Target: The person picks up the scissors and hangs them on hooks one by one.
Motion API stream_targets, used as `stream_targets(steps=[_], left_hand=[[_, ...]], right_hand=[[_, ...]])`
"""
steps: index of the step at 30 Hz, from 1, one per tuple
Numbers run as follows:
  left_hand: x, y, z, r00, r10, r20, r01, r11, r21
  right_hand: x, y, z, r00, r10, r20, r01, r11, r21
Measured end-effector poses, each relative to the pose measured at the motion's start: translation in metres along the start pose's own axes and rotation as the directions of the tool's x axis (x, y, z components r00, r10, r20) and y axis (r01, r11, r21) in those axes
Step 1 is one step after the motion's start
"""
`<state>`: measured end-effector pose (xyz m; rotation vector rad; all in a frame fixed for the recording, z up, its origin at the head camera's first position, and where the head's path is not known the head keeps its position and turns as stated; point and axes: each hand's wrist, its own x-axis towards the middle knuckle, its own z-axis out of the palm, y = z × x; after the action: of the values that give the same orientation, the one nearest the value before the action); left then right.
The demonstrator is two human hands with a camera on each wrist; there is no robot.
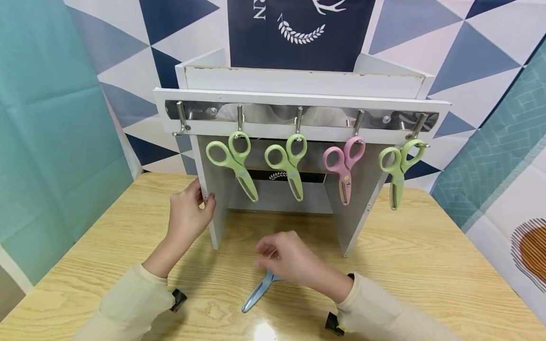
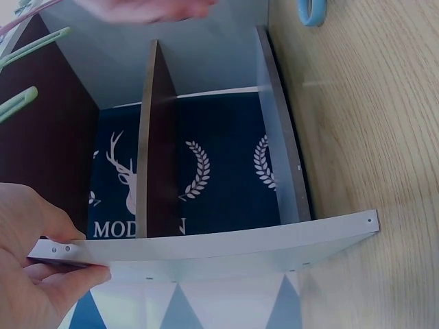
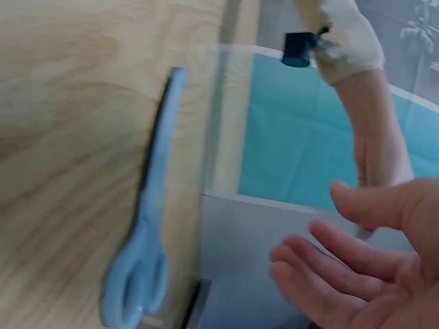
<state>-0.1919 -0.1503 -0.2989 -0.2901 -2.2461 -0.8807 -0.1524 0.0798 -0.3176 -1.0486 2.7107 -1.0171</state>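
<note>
My left hand (image 1: 189,213) grips the front edge of the left side panel (image 2: 226,252) of a white shelf unit, thumb on one face and fingers on the other. My right hand (image 1: 294,260) hovers over blue scissors (image 1: 258,292) lying on the table. In the right wrist view its fingers are loosely bent with nothing between them, apart from the scissors (image 3: 147,240). Green scissors (image 1: 237,163), more green scissors (image 1: 291,166), pink scissors (image 1: 344,166) and a last green pair (image 1: 397,173) hang by their handles from a hook rail (image 1: 268,112).
The rail's leftmost hook (image 1: 181,118) carries no scissors. The shelf unit stands on a wooden table (image 1: 426,265). A patterned cloth (image 1: 123,47) hangs behind it, and a teal cloth (image 1: 38,118) covers the left side.
</note>
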Motion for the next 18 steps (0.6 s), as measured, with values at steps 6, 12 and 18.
stream_targets(steps=[6,12,18], left_hand=[[-0.002,0.001,0.0,1.0,-0.009,0.004,0.009,1.0,-0.011],[-0.001,0.001,0.001,1.0,-0.003,-0.004,0.003,1.0,-0.01],[-0.001,0.001,0.001,1.0,-0.003,-0.001,0.003,1.0,-0.016]], right_hand=[[-0.008,-0.001,0.011,0.958,-0.044,0.284,0.085,0.987,-0.134],[-0.017,0.0,0.026,0.939,-0.066,0.338,0.166,0.947,-0.276],[-0.026,0.002,0.027,0.937,-0.09,0.337,0.189,0.943,-0.275]])
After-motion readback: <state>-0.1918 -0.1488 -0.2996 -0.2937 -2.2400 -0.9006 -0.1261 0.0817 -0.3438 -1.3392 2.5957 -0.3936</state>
